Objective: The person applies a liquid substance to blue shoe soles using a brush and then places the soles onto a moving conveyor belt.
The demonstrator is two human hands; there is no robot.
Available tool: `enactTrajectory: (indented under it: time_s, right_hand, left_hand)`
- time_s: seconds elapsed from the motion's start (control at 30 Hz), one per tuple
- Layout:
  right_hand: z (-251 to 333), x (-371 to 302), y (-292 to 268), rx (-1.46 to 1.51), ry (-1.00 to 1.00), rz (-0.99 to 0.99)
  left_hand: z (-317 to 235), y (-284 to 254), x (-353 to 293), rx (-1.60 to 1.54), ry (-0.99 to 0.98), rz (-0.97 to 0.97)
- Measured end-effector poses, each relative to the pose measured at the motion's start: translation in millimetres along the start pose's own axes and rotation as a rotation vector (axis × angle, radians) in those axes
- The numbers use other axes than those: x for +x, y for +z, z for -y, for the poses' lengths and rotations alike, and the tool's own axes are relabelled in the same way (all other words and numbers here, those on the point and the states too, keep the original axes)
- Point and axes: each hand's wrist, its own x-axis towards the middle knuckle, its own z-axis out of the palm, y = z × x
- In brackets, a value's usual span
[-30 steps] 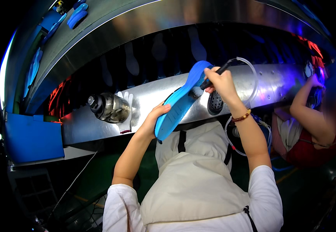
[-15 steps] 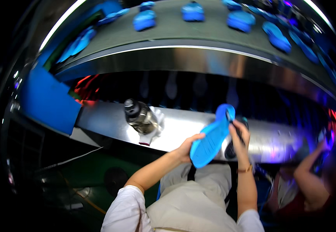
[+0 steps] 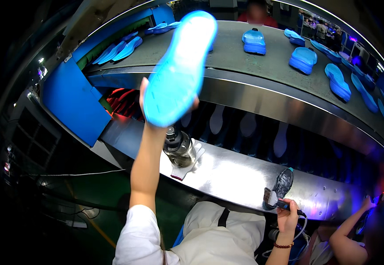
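Raised high in front of me, my left hand [image 3: 143, 95] grips a bright blue shoe sole [image 3: 176, 75] by its lower end. The sole stands nearly upright and hides most of the fingers. Low on the right, my right hand [image 3: 288, 216] is closed around the dark handle of a brush [image 3: 270, 196], which has a pale tube trailing from it. Its bristles are over the near end of a dark shoe-shaped object [image 3: 284, 182] with whitish smears, lying on the metal ledge. Whether they touch it, I cannot tell.
Several blue soles [image 3: 254, 42] lie on the grey conveyor belt [image 3: 227, 57] above the ledge [image 3: 225, 170]. A bottle [image 3: 178, 149] stands beside a white glove [image 3: 178, 172]. At the right edge is another person's arm [image 3: 349, 227]; a person in red [image 3: 269, 20] is beyond the belt.
My left hand has lifted the blue sole up and left, from above my lap toward the belt. My right hand has dropped away from the sole, down to the dark object. The view has shifted.
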Motion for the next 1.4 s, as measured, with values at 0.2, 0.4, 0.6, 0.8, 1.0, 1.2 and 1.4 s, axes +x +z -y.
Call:
enactTrajectory:
  time_s: [0.2, 0.4, 0.6, 0.8, 1.0, 1.2, 1.4]
  right_hand:
    - [-5, -4, 3, -0.001, -0.012, -0.025]
    - [-9, -3, -2, -0.070, -0.028, -0.011]
    - [-20, 0, -13, 0.016, 0.075, -0.005]
    - [-8, -3, -10, 0.015, 0.043, 0.024]
    - [-1, -1, -16, 0.081, 0.017, -0.031]
    - [-1, -2, -18, 0.076, -0.049, -0.003]
    - [9, -3, -19, -0.024, -0.048, 0.079]
  left_hand:
    - [-46, -38, 134, 0.100, 0.599, -0.710]
    - [8, -59, 168, 2.348, -0.087, -0.857]
    - [-4, -82, 164, 2.530, 0.130, -0.567]
    - [16, -25, 125, 2.434, 0.747, 0.123]
    - [64, 15, 16, 1.206, 0.811, -0.576]
    - [92, -64, -100, 0.446, 0.079, -0.266]
    - [147, -86, -144, 0.290, -0.296, -0.378]
